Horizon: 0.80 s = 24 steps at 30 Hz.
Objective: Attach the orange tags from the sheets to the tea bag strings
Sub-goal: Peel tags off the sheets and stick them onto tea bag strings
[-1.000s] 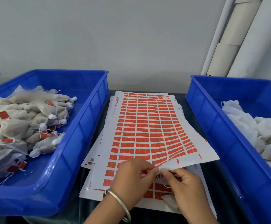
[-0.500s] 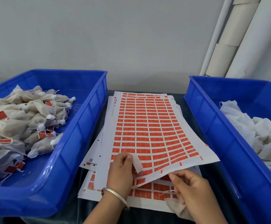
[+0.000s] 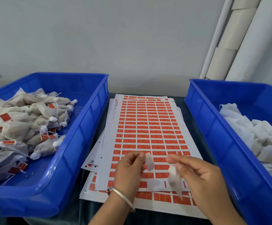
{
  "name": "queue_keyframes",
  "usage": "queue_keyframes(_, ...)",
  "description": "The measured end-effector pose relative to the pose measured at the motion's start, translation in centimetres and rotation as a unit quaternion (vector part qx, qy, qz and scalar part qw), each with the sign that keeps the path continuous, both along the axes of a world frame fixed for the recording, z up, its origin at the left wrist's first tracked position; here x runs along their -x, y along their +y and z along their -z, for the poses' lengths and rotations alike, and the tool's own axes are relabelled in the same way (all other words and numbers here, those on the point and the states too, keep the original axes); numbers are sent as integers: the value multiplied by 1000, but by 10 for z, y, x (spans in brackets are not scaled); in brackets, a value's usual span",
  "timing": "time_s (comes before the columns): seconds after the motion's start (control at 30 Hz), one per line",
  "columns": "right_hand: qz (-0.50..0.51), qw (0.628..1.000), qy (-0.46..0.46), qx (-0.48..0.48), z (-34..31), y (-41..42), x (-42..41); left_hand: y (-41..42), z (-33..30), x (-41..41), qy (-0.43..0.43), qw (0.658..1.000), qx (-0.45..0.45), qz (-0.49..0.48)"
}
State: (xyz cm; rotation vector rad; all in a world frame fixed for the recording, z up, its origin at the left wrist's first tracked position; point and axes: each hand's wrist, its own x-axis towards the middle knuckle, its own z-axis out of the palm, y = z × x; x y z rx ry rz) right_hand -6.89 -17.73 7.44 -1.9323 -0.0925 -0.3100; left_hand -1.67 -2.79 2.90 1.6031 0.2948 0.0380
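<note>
Head view: left hand (image 3: 128, 169) pinches a peeled tag (image 3: 149, 163), its white back showing, above the top tag sheet (image 3: 148, 127). Just right of that pinch, the right hand (image 3: 200, 176) holds a blurred white tea bag (image 3: 174, 176) in curled fingers. Its string is indistinct.

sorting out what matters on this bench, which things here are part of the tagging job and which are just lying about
Part of the job:
- peeled tag, pinched by the left hand
- tea bag, blurred, held by the right hand
- tag sheets
- left bin of tagged bags
- right bin of untagged bags

Just lying about:
- white rolls against the wall
- bracelet
</note>
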Motion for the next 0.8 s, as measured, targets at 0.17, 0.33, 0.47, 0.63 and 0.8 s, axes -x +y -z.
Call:
queue_keyframes(0.17,10,994,-62,94,3,9,-11,-10,-8,3,-21,999,37,17)
queue_keyframes(0.33,40,994,-70,75,7,6,-19,-17,-12,5,-25,996,71,40)
queue_keyframes(0.47,38,993,-72,85,5,2,-25,-23,-13,6,-19,993,99,59)
queue_keyframes(0.63,1,992,-75,97,-2,-1,-28,-32,-16,2,-19,995,82,46)
queue_keyframes(0.8,-1,987,-116,114,-11,-2,-27,-43,-21,0,-7,995,90,47)
